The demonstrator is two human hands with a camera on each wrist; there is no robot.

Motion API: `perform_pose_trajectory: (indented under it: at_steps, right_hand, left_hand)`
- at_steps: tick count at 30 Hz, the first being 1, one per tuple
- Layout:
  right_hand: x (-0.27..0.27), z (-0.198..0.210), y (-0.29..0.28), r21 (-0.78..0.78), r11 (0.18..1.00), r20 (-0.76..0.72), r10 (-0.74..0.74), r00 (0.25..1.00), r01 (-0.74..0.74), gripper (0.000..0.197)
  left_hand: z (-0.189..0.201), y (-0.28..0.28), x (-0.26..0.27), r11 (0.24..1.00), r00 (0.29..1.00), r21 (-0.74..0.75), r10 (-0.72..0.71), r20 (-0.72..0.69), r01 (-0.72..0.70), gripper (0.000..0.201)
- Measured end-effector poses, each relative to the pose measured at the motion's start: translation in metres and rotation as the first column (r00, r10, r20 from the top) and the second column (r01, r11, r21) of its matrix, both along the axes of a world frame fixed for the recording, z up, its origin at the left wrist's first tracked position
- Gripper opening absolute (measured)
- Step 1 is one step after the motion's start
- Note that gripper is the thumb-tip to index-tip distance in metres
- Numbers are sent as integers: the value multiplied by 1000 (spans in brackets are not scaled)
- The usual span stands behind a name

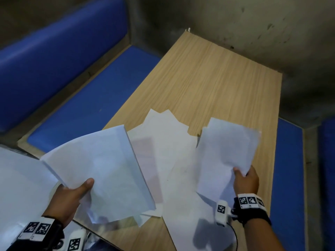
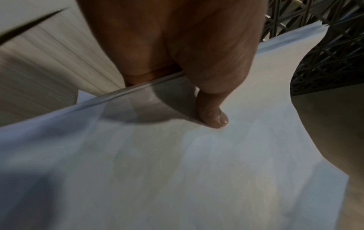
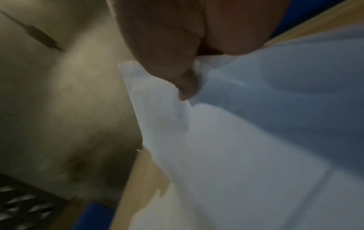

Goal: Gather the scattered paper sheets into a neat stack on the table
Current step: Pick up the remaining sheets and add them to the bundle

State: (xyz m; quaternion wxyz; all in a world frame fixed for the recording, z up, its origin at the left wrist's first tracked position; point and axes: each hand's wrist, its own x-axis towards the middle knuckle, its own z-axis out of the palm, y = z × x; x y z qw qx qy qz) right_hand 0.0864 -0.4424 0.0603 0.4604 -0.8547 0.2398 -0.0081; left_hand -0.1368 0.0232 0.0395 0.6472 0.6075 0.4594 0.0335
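Observation:
My left hand (image 1: 76, 191) holds a thick bundle of white sheets (image 1: 101, 171) above the table's near left corner, thumb on top; the left wrist view shows the thumb (image 2: 214, 115) pressing the bundle of sheets (image 2: 177, 171). My right hand (image 1: 244, 180) pinches a few sheets (image 1: 228, 151) lifted over the table's right side, seen blurred as sheets (image 3: 246, 140) in the right wrist view. Between the hands several loose sheets (image 1: 163, 142) lie overlapping and askew on the wooden table (image 1: 208, 75).
Blue padded benches (image 1: 94, 98) run along the table's left side and another bench (image 1: 288, 178) along its right. A grey concrete wall (image 1: 253, 24) stands behind the table's far end. More white paper (image 1: 20, 178) lies at the near left.

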Motion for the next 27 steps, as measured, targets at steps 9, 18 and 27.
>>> perform_pose_trajectory:
  at_steps: [9, 18, 27]
  right_hand:
    - [22, 77, 77, 236, 910, 239, 286, 928, -341, 16]
    - [9, 17, 197, 77, 557, -179, 823, 539, -827, 33]
    - [-10, -51, 242, -279, 192, -600, 730, 327, -941, 51]
  left_hand:
    - [-14, 48, -30, 996, 996, 6, 90, -23, -90, 35]
    - [-44, 112, -85, 985, 968, 43, 174, -181, -169, 83]
    - [-97, 155, -138, 981, 917, 22, 187, -351, -192, 88]
